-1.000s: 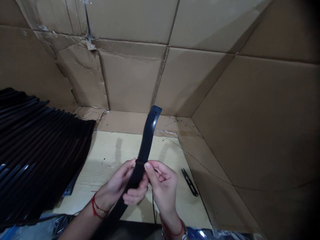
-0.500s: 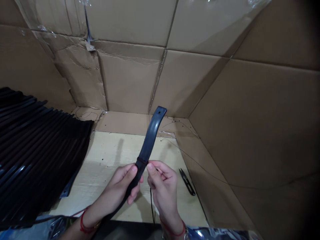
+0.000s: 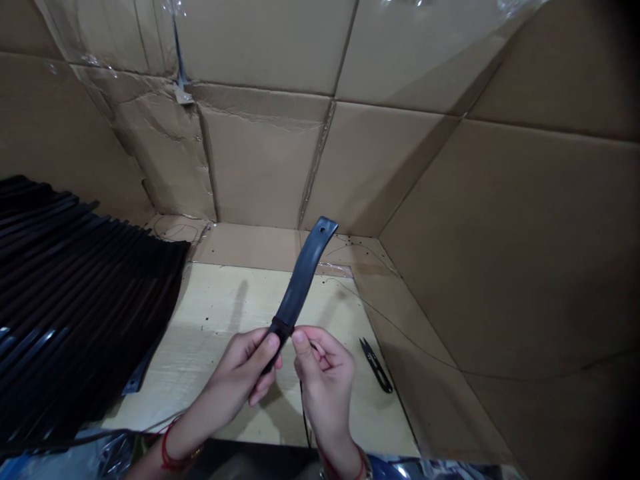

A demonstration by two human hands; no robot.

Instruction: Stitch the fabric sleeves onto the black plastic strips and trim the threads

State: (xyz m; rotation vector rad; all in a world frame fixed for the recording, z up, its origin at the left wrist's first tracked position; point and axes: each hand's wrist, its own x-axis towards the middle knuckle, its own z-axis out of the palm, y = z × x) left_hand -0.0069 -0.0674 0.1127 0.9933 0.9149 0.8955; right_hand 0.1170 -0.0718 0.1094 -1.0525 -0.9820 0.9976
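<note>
"Gripping a black strip above the surface, the left hand presses its thumb against it."
"And the right hand?"
"Pinching the dark band around the strip."

Your left hand grips the black strip just below its dark band; your right hand pinches the band at the strip's right edge. Black snips lie right of the strip, stacked strips well left.
</note>
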